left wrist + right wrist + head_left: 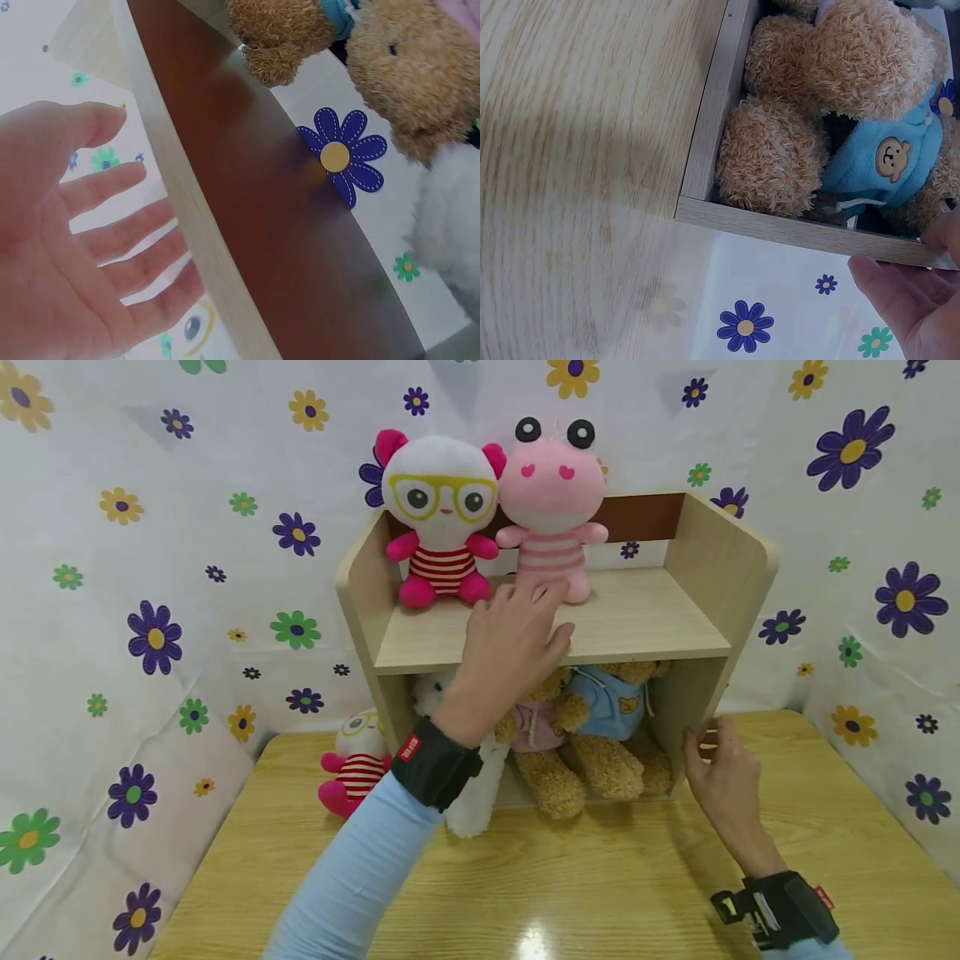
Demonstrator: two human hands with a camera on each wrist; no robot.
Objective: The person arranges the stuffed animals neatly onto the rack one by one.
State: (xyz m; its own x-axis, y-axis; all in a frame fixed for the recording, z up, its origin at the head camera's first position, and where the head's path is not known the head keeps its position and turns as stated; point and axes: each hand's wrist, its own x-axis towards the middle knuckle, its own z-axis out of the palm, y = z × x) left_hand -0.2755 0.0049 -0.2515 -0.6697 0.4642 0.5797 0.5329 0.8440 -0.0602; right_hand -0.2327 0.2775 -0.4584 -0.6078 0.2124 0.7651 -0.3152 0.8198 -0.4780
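A small wooden shelf (645, 618) holds a panda plush with yellow glasses (442, 518) and a pink plush with striped body (551, 493) on its upper board. My left hand (513, 627) reaches over that board, in front of the pink plush's feet. In the left wrist view its fingers are extended and hold nothing. My right hand (723, 772) grips the front edge of the right side panel (817, 236). In the right wrist view, its digits lie on both sides of that edge.
In the lower compartment sit a bear in a blue hoodie (611, 710), a bear in pink (536, 731) and a white plush (476, 789), partly behind my left arm. A smaller panda plush (356, 768) sits left of the shelf on the wooden table (600, 885).
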